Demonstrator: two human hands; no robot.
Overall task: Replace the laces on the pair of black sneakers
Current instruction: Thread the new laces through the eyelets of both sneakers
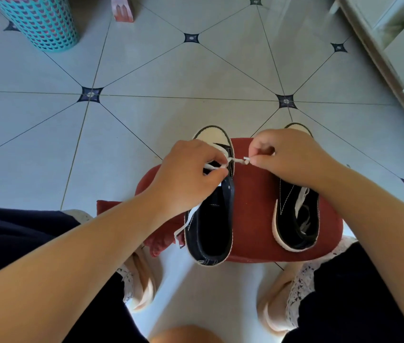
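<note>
Far left: a teal perforated plastic basket point(40, 21) stands on the tiled floor, well apart from the work.
Left hand point(186, 174): my fingers are curled round a flat white shoelace point(235, 160), holding it over the front eyelets.
Left black canvas sneaker with white toe cap point(210, 226): it rests on a round red stool point(252, 209), toe pointing away from me. One lace end trails off its left side.
Right hand point(287, 157): my thumb and forefinger pinch the lace tip.
Right black sneaker point(295, 219): on the same stool, with a loose lace lying inside.
Step in hand: I judge this as working the toe-end eyelets. I cannot tell whether the lace is going in or coming out.
Next move: keep the lace flat, steer the tip precisely, and brace the sneaker.
</note>
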